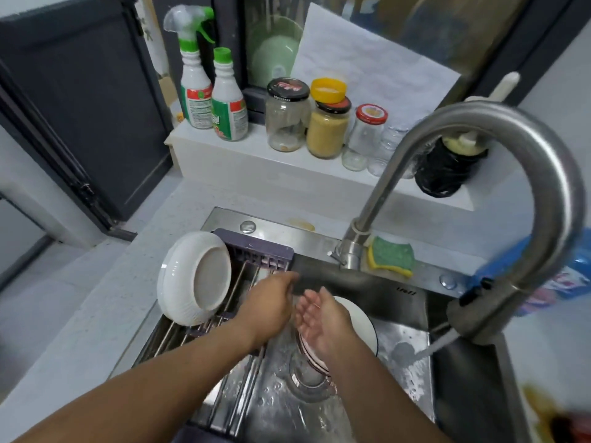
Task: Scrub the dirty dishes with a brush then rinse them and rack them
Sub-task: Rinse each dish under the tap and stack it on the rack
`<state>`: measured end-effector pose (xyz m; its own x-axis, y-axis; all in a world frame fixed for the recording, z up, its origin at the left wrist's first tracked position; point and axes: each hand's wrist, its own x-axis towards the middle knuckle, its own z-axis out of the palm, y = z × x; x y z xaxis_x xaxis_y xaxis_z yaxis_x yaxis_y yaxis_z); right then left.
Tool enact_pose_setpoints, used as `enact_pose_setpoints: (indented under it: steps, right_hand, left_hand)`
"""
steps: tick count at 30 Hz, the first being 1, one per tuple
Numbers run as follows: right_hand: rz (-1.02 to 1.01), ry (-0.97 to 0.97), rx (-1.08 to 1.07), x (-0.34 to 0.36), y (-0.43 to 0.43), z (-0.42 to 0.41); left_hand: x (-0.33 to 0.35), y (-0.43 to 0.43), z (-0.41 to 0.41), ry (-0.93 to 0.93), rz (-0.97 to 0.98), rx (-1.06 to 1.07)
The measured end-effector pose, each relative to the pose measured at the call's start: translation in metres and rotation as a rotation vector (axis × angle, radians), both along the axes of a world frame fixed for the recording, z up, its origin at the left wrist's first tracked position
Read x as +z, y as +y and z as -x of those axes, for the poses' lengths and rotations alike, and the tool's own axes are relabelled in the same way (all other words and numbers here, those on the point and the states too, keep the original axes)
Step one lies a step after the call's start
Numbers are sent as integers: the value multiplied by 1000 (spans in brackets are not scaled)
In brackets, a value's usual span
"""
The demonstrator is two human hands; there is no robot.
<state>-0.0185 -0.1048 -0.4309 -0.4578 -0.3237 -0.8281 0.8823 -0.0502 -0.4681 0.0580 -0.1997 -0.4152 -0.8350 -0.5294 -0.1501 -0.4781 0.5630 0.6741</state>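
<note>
Our left hand (pixel 271 300) and right hand (pixel 321 319) spread open, empty, over the plates (pixel 363 318) in the sink (pixel 396 318), while the bowl (pixel 195 276) leans on the rack (pixel 256 249) at its left edge, likely draining.

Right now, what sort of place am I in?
Most likely a home kitchen: a stainless steel sink with a running gooseneck faucet, a white bowl propped on the dish rack, and glass jars on the ledge behind.
</note>
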Motion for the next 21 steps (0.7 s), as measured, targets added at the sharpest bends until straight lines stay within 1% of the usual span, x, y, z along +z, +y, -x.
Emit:
enact_pose_setpoints:
  steps: [2, 4, 5, 7, 8, 10, 13, 14, 17, 19, 21]
  right_hand:
    - [44, -80, -81, -2, 28, 18]
    - [93, -144, -111, -8, 51, 31]
    - [113, -161, -122, -13, 66, 38]
    - [153, -186, -131, -17, 87, 47]
    - [172, -194, -132, -19, 96, 51]
    - [207, -209, -145, -24, 111, 60]
    - [254, -224, -166, -32, 127, 68]
    - [255, -230, -170, -36, 132, 71]
    - [236, -237, -176, -48, 146, 75]
    - [231, -230, -184, -53, 154, 76]
    - [222, -199, -212, -55, 159, 78]
  left_hand:
    - [-19, 22, 14, -48, -240, 136]
    - [-44, 40, 21, -103, -506, 267]
    - [-59, 50, 24, -137, -582, 329]
    - [-82, 65, 25, -233, -607, 418]
    - [-90, 73, 24, -281, -588, 459]
    - [-97, 88, 23, -330, -557, 541]
    - [-115, 105, 17, -368, -587, 639]
    - [-121, 110, 17, -376, -589, 639]
    - [-117, 119, 20, -407, -503, 603]
    - [-106, 120, 24, -413, -539, 567]
    - [-112, 114, 29, -397, -584, 554]
